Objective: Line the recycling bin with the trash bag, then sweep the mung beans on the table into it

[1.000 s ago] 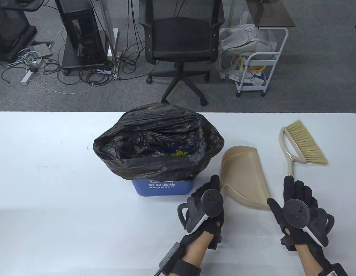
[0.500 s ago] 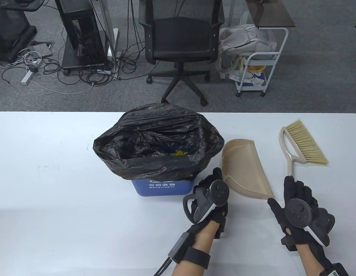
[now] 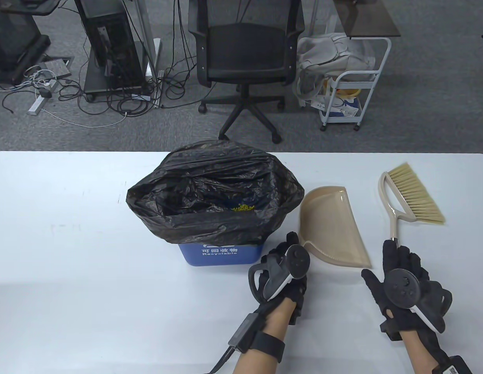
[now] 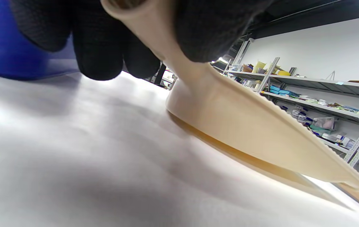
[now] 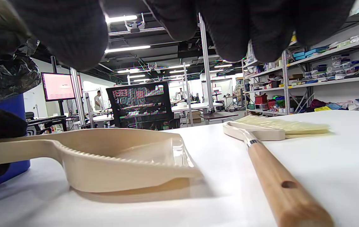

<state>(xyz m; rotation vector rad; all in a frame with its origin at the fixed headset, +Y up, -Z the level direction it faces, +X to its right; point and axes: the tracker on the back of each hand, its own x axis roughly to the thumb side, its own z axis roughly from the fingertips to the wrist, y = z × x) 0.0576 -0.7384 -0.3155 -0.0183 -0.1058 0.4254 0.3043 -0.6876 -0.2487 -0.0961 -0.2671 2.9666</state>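
The blue recycling bin stands mid-table, lined with the black trash bag; a few mung beans show inside it. To its right lies the beige dustpan. My left hand grips its handle, fingers curled round it, the pan low on the table. The brush lies further right, its wooden handle pointing at me. My right hand hovers over the handle's end with fingers straight, holding nothing.
The white table is wide and bare to the left of the bin. An office chair and a white cart stand on the floor beyond the far edge.
My left hand has slid the dustpan a little away from me and turned it slightly. The right hand has barely shifted; the brush has stayed put.
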